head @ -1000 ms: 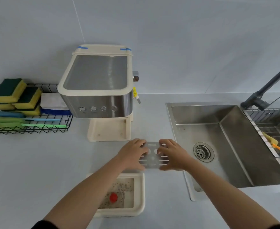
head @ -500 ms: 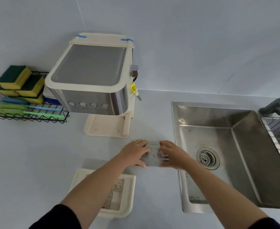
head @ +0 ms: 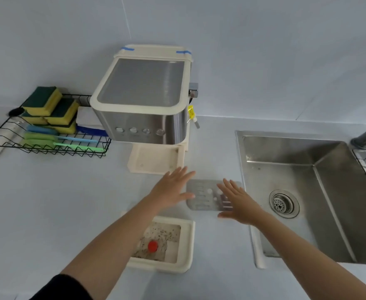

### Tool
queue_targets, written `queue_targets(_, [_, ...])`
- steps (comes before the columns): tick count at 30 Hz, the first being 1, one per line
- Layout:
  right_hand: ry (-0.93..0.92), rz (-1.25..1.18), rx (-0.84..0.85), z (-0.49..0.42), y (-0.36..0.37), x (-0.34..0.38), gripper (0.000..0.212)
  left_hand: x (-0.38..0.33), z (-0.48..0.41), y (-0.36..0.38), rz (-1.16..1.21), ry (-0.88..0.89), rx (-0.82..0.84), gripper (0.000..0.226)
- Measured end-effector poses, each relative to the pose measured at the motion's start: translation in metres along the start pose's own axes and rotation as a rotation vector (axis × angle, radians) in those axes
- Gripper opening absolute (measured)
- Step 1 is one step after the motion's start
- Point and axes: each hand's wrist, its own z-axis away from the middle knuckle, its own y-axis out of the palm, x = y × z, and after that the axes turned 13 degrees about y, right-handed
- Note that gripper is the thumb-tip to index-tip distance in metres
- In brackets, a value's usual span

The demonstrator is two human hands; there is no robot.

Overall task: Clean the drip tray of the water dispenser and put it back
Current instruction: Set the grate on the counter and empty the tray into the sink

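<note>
Early stage, by the look of it. The slotted silver metal grate (head: 203, 195) is off and lies flat on the pale bench at centre frame, beside the steel sink (head: 320, 204). The cream plastic drip tray (head: 189, 245) sits on the bench at lower centre, apart from the steel-and-cream water dispenser (head: 143, 100) at upper centre. It is unwashed, with dark specks and a round red float inside. Washing and refitting are left. The left hand (head: 171, 189) and right hand (head: 240, 202) are flat with fingers spread, gripping nothing. The right hand overlaps the grate; contact unclear.

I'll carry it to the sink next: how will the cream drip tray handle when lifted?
The drip tray looks like moulded plastic, so probably stiff and light. The speckled residue around its red float may be wet, so tilting could spill it.
</note>
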Motion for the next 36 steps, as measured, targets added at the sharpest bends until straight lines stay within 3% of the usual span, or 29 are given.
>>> queue_targets(5, [-0.042,-0.12,0.007,0.021,0.007,0.008,0.111,0.018,0.045,-0.009,0.076,-0.092,-0.102,0.071])
queue_targets(9, [-0.057,-0.176,0.079,0.043,0.028,0.031,0.119,0.041,0.096,0.006,0.186,-0.189,-0.089,0.079])
queue_targets(17, [-0.021,-0.251,0.193,0.059,0.064,0.061,0.137,0.059,0.149,0.024,0.33,-0.281,0.098,0.147])
queue_targets(20, [-0.015,-0.272,0.186,0.061,0.068,0.067,0.143,0.064,0.154,0.031,0.286,-0.243,0.153,0.158])
queue_targets(30, [0.012,-0.353,0.143,0.064,0.07,0.078,0.147,0.072,0.157,0.045,0.468,-0.111,-0.026,0.12])
queue_targets(36, [0.078,-0.484,0.158,0.071,0.056,0.073,0.142,0.071,0.144,0.033,0.47,-0.077,-0.016,0.139])
